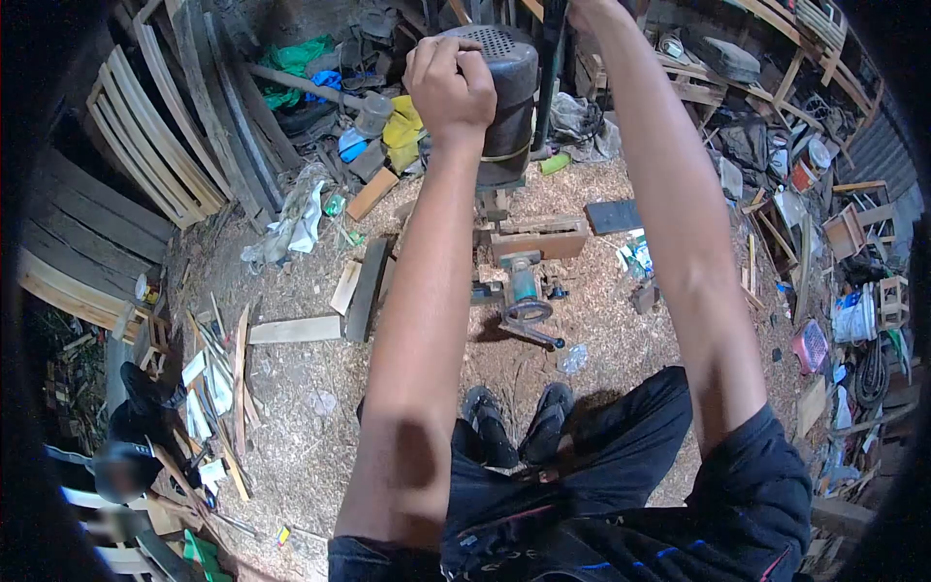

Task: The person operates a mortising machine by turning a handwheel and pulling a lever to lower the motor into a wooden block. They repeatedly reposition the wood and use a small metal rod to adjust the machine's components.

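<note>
My left hand is raised, with its fingers curled in, at the upper left side of a dark motor housing with a perforated top. Whatever those fingers may hold is hidden. Reaching up to the top edge, my right hand is mostly cut off beside a dark upright post; its fingers do not show. Below the motor, a wooden piece with a slot sits at the machine's green vise. A round handwheel and a crank handle project towards me.
Wood shavings cover the floor around my feet. Loose boards and thin offcuts lie to the left. Curved slats lean at the back left. Another person is low at the left edge. Scrap and a pink basket crowd the right.
</note>
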Motion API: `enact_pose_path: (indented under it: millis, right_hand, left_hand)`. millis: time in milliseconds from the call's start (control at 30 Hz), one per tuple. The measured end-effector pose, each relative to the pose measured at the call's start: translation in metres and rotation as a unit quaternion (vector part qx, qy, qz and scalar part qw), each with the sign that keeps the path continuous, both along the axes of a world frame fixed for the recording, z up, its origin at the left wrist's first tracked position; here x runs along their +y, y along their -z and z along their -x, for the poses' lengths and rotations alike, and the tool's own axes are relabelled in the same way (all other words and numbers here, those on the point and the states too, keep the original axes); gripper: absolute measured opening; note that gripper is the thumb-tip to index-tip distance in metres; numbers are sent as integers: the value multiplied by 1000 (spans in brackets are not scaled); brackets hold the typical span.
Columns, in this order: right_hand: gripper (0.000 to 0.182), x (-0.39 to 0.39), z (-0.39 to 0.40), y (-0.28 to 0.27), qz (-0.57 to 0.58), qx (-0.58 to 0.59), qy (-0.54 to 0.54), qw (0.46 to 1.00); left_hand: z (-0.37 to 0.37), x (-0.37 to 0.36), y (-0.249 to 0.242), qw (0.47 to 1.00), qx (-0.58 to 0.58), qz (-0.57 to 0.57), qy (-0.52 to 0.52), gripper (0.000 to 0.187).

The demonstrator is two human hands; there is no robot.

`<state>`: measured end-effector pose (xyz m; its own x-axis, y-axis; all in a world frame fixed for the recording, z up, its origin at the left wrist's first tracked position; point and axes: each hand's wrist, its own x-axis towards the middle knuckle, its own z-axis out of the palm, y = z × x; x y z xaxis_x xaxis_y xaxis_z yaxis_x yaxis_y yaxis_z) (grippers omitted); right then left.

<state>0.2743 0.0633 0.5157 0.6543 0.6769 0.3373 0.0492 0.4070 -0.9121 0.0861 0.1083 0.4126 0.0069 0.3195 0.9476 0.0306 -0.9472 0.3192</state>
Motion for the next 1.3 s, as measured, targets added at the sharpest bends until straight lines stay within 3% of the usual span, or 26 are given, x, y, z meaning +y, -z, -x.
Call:
enact_pose_path:
  millis: [67, 167, 233, 333, 433, 467, 533, 567, 600, 1000, 1100, 1300]
  right_hand:
    - [35, -20, 14, -1, -15, 35, -65, 997]
    - [36, -31, 40, 4, 14, 26, 102, 994]
    - [41, -18, 38, 11, 3, -55, 207, 977]
    - [40, -19, 44, 10, -12, -37, 193, 980]
    - [38, -16, 36, 16, -31, -51, 186, 981]
    - [38, -15, 35, 18, -43, -56, 185, 980]
    - [36, -16, 37, 22, -60, -69, 185, 978]
    - [36, -18, 41, 23, -65, -68, 183, 979]
    - [36, -21, 45, 23, -70, -67, 182, 978]
    - [30, -74, 87, 72, -136, -23, 130, 982]
    - [42, -114, 116, 84, -77, -77, 105, 989]
    - [33, -158, 162, 134, -131, -109, 130, 977]
  left_hand:
    - [5, -2, -5, 999, 44, 9, 1, 24]
    - [3, -13, -14, 992, 100, 42, -64, 25]
    - [-1, -16, -20, 992, 61, 68, -86, 23]
    - [-7, -20, -23, 985, 30, 139, -100, 26]
    - [-11, -18, -23, 989, -3, 78, -125, 28]
    - [-9, -18, -22, 987, 32, 129, -90, 40]
    - [-8, -19, -21, 988, 27, 124, -89, 40]
    - [-8, -19, -19, 988, 23, 120, -89, 40]
    - [-15, -14, -16, 990, -54, 29, -124, 30]
    - [-7, -20, -8, 994, -19, 76, -75, 36]
    - [-7, -19, -4, 993, 5, 79, -83, 36]
    - [-4, -23, 5, 994, -7, 84, -66, 35]
